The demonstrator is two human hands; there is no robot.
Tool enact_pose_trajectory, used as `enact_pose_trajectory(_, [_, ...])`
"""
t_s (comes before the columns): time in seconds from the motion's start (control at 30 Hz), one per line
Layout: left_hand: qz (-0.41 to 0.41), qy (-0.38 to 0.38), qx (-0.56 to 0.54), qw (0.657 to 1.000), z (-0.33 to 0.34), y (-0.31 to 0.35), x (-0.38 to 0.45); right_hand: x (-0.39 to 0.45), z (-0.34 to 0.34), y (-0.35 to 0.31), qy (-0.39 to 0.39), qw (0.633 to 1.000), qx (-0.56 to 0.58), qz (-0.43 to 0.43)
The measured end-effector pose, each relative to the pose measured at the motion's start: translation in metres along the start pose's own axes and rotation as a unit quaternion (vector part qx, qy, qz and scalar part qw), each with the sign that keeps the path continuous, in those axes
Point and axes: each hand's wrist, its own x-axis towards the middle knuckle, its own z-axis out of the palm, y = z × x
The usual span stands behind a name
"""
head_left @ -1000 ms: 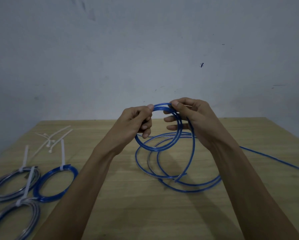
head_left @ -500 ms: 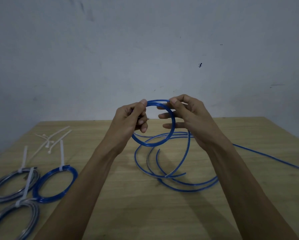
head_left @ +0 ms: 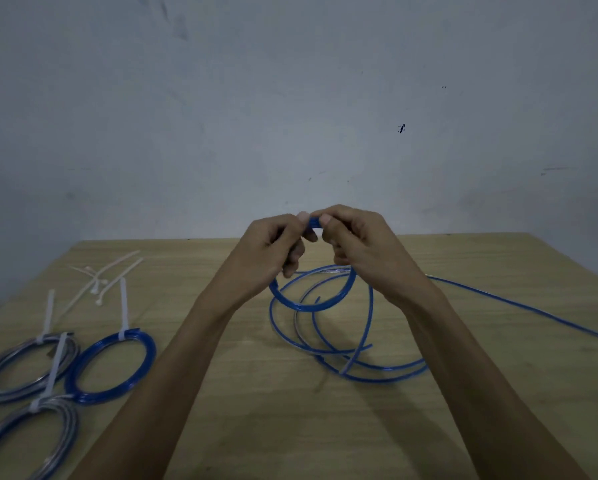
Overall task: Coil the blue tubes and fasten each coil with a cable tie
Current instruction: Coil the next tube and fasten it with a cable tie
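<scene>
I am holding the small coil [head_left: 311, 299] of blue tube [head_left: 387, 370] above the tabletop [head_left: 256, 427]. My left hand [head_left: 273, 251] and right hand [head_left: 359, 247] are both closing their grip on the top of the coil, at its 12 o'clock, thumbs nearly touching.

Risks, as I judge them:
- The tube looks springy. If either grip is slackening, the wound turns are likely springing open.
- The loose turns are lying on the tabletop below my hands, crossing one another. Pulling more tube in could be dragging them into a tangle or a kink.
- The long tail [head_left: 532, 310] is running off toward 3 o'clock; it may be snagging on the tabletop edge, which I cannot see.
- No tie is within my grip. Reaching for one means holding the coil one-handed.

Count:
- Finished coils [head_left: 110, 368], each tied: three, toward 8 o'clock.
- Coil in progress: one.
- Loose cable ties [head_left: 100, 282]: about four, toward 10 o'clock; they are overlapping, so the count is uncertain.
</scene>
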Motion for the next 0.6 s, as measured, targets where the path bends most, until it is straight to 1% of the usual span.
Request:
enact_pose_trajectory(0.07, [0.008, -0.01, -0.001, 1.0, 0.002, 0.0, 0.001, 0.0, 0.002, -0.001, -0.005, 1.0, 0.004, -0.003])
enact_pose_trajectory(0.13, [0.008, 0.003, -0.014, 1.0, 0.001, 0.0, 0.002, 0.0, 0.002, -0.002, -0.008, 1.0, 0.017, 0.0])
enact_pose_trajectory(0.2, [0.0, 0.028, -0.065, 0.998, -0.004, 0.0, 0.002, 0.0, -0.001, -0.001, -0.021, 0.999, 0.032, 0.012])
enact_pose_trajectory(0.3, [-0.008, 0.074, -0.151, 0.986, -0.01, 0.002, 0.004, -0.002, -0.002, -0.003, -0.039, 0.994, 0.098, 0.018])
enact_pose_trajectory(0.37, [-0.015, 0.112, -0.214, 0.97, -0.009, 0.002, 0.005, -0.001, 0.0, -0.004, -0.027, 0.99, 0.137, 0.013])
enact_pose_trajectory(0.43, [-0.017, 0.123, -0.239, 0.963, -0.009, 0.0, 0.006, 0.002, 0.005, -0.002, -0.006, 0.988, 0.157, 0.003])
enact_pose_trajectory(0.5, [-0.028, 0.103, -0.222, 0.969, -0.011, -0.001, 0.007, 0.004, 0.005, 0.001, 0.007, 0.985, 0.174, 0.003])
enact_pose_trajectory(0.53, [-0.036, 0.092, -0.195, 0.976, -0.014, -0.001, 0.006, 0.005, 0.004, 0.003, 0.006, 0.985, 0.175, 0.007])
enact_pose_trajectory(0.6, [-0.038, 0.071, -0.1, 0.992, -0.018, -0.002, 0.004, 0.004, -0.001, 0.006, -0.025, 0.988, 0.152, 0.015])
